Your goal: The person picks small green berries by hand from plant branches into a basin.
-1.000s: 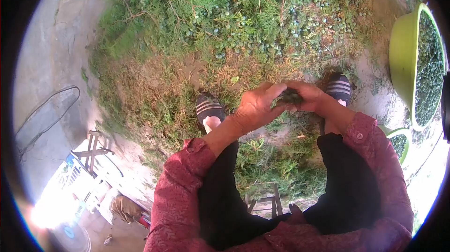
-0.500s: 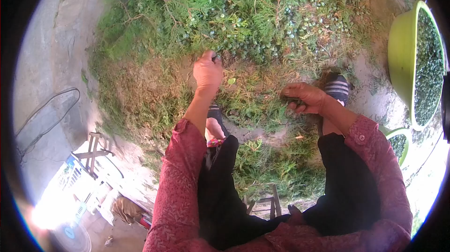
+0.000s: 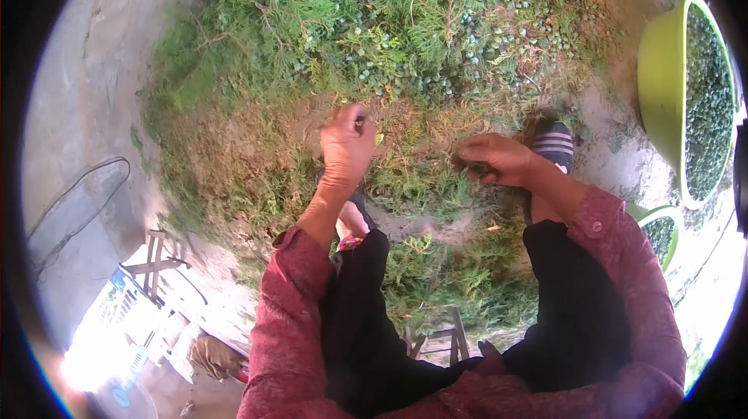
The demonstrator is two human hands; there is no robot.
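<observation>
My left hand point(image 3: 345, 144) is curled closed above the layer of plant scraps, with a small dark spot showing between its fingers. To the right, my right hand point(image 3: 501, 157) is also closed, fingers bent inward around something dark. I cannot tell what either hand holds. Just beyond my hands lies a big heap of green conifer branches point(image 3: 312, 17), dotted with pale bluish-green cones. Brownish-green clippings point(image 3: 421, 158) cover the ground beneath and between the hands.
A large lime-green basin point(image 3: 658, 84) full of small green cones stands at the right. Below it is a smaller green basin point(image 3: 676, 243), also holding green bits. A wooden stool point(image 3: 156, 267) is at lower left, near a looped cable point(image 3: 78, 185). My striped shoe point(image 3: 555, 146) rests among the clippings.
My left hand has drawn slightly back toward me from the edge of the heap, its wrist turned. The right hand has shifted a little left, its fingers still curled.
</observation>
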